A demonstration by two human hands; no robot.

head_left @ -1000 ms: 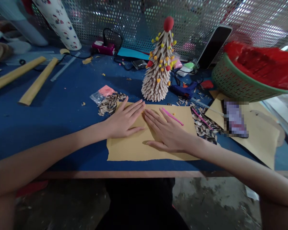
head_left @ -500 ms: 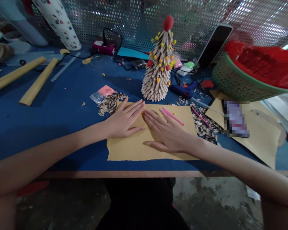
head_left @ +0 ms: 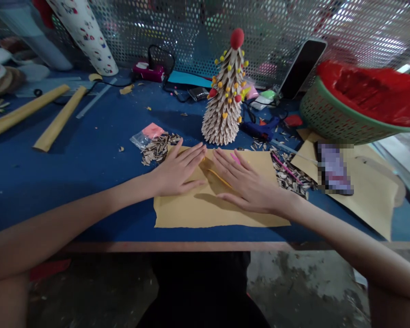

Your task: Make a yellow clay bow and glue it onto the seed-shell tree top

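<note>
My left hand (head_left: 177, 171) lies flat on a sheet of tan paper (head_left: 205, 214), fingers stretched, palm down. A thin yellow-orange strand, like rolled clay (head_left: 218, 176), lies slantwise on the paper between the hands, one end reaching the left fingertips. My right hand (head_left: 249, 184) is flat with its fingers out over the strand's right part and casts a shadow on the paper; whether it touches the strand I cannot tell. A pink modelling tool (head_left: 235, 158) is mostly hidden behind the right fingers. Just beyond the paper stands a cone tree of seed shells (head_left: 222, 118) with coloured balls.
Seed shells (head_left: 159, 148) and a small bag of pink clay (head_left: 152, 130) lie left of the paper. More shells and another pink tool (head_left: 287, 167) are at right. A blue glue gun (head_left: 261, 130), phone (head_left: 302, 68) and green basket (head_left: 348, 114) stand behind.
My right hand has lifted slightly and shifted to the right, uncovering the yellow-orange strand and covering most of the pink tool. The left hand stays in place.
</note>
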